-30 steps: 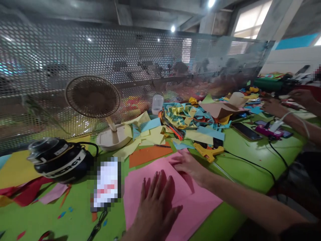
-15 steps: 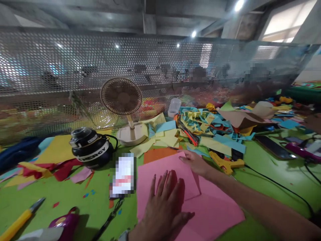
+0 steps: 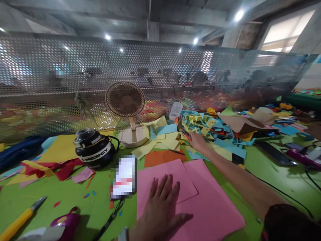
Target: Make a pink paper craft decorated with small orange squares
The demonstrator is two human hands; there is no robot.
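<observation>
My left hand [image 3: 163, 204] lies flat with fingers outstretched on pink paper. Under it, a smaller pink sheet [image 3: 185, 187] rests over a larger pink sheet [image 3: 213, 204]. My right hand [image 3: 198, 143] reaches past the paper to a dark tool with red-orange parts [image 3: 184, 131] among the scraps. Its fingers close at the near end of that tool, whose kind I cannot make out. An orange sheet [image 3: 160, 158] with a thin dark pen-like stick [image 3: 177, 151] on it lies just beyond the pink paper.
Blue and yellow cuttings [image 3: 205, 124] heap up at the back. Left of the paper are a phone [image 3: 124, 177], black jug [image 3: 95, 150], small fan [image 3: 125, 100] and yellow-handled cutter [image 3: 20, 222]. A black cord [image 3: 278, 189] runs along the right; a perforated metal screen [image 3: 160, 63] stands behind.
My right hand has let go of the pink sheet's far edge and moved forward to the dark tool. The smaller pink sheet now lies flatter. My left hand stays on the paper.
</observation>
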